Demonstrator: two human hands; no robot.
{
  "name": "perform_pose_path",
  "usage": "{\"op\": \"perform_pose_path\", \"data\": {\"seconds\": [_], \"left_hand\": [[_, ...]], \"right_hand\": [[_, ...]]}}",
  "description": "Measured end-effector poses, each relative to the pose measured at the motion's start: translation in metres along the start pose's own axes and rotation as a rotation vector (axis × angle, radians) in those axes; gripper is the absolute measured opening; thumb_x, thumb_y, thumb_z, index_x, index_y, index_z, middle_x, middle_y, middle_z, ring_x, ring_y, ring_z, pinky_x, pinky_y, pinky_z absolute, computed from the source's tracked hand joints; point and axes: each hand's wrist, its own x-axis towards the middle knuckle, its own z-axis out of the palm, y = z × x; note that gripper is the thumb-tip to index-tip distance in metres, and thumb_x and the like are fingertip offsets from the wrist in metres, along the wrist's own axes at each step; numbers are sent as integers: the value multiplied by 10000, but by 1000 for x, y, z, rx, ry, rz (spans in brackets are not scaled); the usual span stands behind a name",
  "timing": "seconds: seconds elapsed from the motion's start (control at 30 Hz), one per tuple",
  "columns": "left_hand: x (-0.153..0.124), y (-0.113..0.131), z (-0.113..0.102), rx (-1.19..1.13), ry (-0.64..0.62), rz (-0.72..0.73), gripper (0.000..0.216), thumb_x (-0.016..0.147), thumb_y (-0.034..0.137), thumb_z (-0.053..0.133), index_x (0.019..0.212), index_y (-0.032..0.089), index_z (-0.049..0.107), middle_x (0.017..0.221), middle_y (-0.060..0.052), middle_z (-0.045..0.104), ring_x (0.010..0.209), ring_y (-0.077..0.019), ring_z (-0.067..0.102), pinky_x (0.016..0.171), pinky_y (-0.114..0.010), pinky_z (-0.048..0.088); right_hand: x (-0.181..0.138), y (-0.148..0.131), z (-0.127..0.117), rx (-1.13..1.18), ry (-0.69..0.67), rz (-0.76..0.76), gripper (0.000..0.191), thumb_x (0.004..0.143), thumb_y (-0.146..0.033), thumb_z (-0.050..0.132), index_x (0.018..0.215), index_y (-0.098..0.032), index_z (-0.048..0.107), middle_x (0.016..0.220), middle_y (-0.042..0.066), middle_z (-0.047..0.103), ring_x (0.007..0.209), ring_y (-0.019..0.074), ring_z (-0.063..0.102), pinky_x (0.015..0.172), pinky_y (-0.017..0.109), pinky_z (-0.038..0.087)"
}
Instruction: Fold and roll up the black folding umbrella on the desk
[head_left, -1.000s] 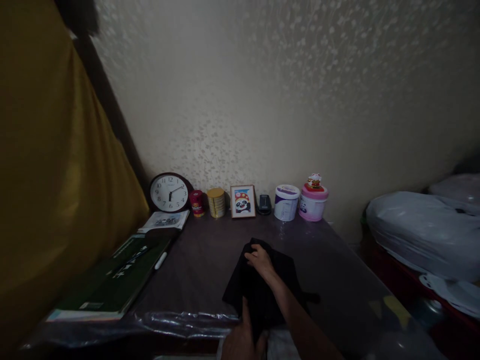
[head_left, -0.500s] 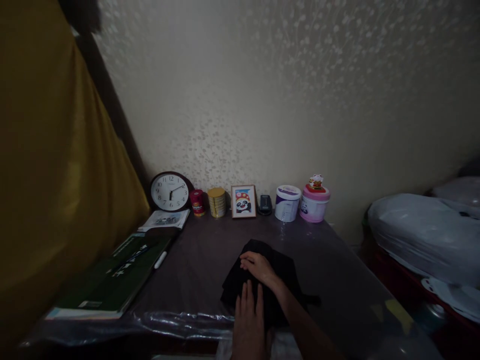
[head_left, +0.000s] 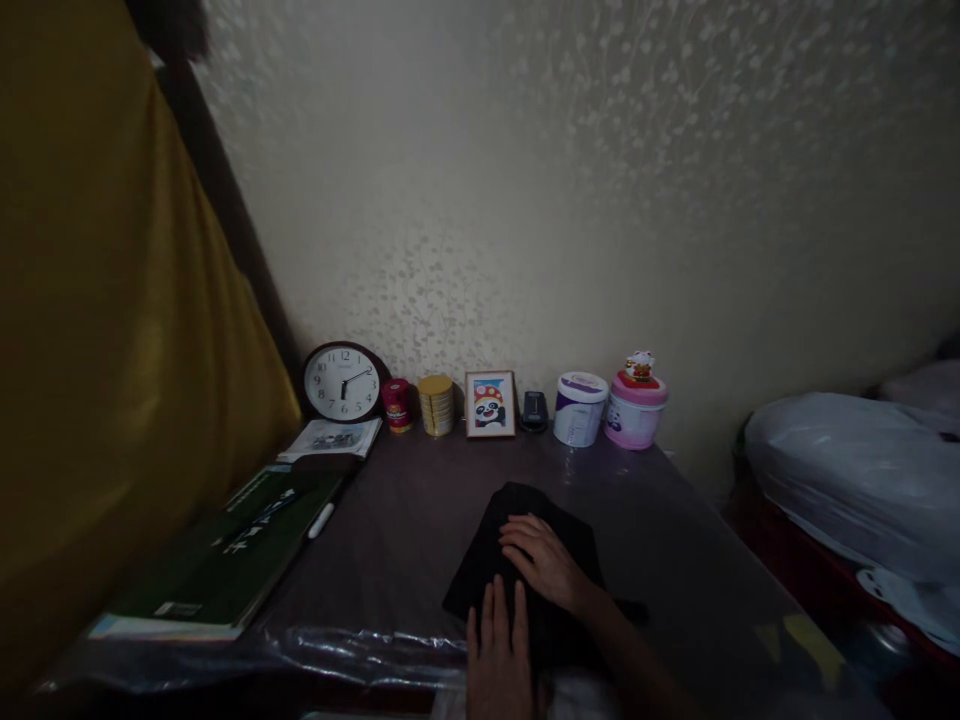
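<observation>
Near the table's front edge lies a black folded cloth item (head_left: 517, 500), its exact kind too dark to make out. A short dark strap or strip (head_left: 632, 609) sticks out from its right side. My left hand (head_left: 498, 640) rests flat on its front part, fingers stretched forward and a little apart. Farther up and to the right, my right hand (head_left: 541, 560) lies palm down across the cloth, fingers extended toward the left. Neither hand grips anything.
Along the wall stand a clock (head_left: 343, 383), a red tin (head_left: 397, 405), a gold tin (head_left: 436, 406), a panda picture frame (head_left: 490, 405), a white-purple canister (head_left: 580, 410) and a pink canister (head_left: 635, 412). A green book (head_left: 232, 550) and white pen (head_left: 321, 521) lie left.
My right hand has slid right and slightly toward me over the black cloth, its fingers now flatter. My left hand stays nearly in place. The view has shifted slightly.
</observation>
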Motion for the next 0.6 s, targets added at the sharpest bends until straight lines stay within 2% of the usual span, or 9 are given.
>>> {"op": "perform_pose_path", "data": {"seconds": [0.17, 0.33, 0.43, 0.5, 0.53, 0.6], "left_hand": [[2, 4, -11, 13, -18, -39, 690, 651, 343, 556, 1304, 254, 351, 1394, -63, 329, 1273, -248, 324, 1023, -442, 263], [0, 5, -12, 58, -60, -14, 751, 629, 194, 536, 1335, 242, 286, 1411, -65, 306, 1288, -254, 290, 1025, -462, 256], [0, 6, -9, 86, -78, -19, 777, 612, 162, 541, 1341, 230, 281, 1407, -86, 315, 1290, -267, 285, 1025, -472, 261], [-1, 5, -6, 94, -87, -26, 797, 604, 155, 550, 1346, 235, 270, 1404, -90, 324, 1289, -270, 286, 1027, -469, 265], [-2, 4, -4, 93, -88, -28, 817, 596, 152, 556, 1351, 238, 255, 1407, -91, 318, 1292, -272, 281, 1030, -467, 264], [-3, 1, 0, 83, -98, -21, 843, 587, 154, 565, 1357, 238, 234, 1411, -92, 309, 1296, -274, 271, 1032, -469, 262]], "right_hand": [[32, 38, 8, -114, -47, 8, 312, 896, -317, 346, 1049, -243, 607, 1143, 36, 610, 1155, 174, 463, 1031, 422, 266], [58, 65, 8, -228, -51, 201, 347, 892, -310, 321, 1086, -211, 591, 1196, 74, 575, 1153, 204, 476, 978, 412, 347], [61, 57, 0, -258, 27, 245, 365, 899, -298, 304, 1111, -168, 571, 1237, 115, 534, 1187, 226, 437, 1012, 442, 287], [56, 39, -4, -214, 66, 191, 358, 905, -302, 301, 1109, -181, 569, 1222, 96, 547, 1180, 204, 439, 1014, 402, 287], [52, 28, -5, -168, 62, 140, 348, 907, -311, 306, 1078, -198, 586, 1174, 77, 581, 1143, 187, 469, 993, 366, 317], [42, 5, -3, -75, -37, 41, 344, 906, -336, 316, 960, -222, 636, 1034, 55, 647, 1031, 168, 539, 932, 319, 372]]}}
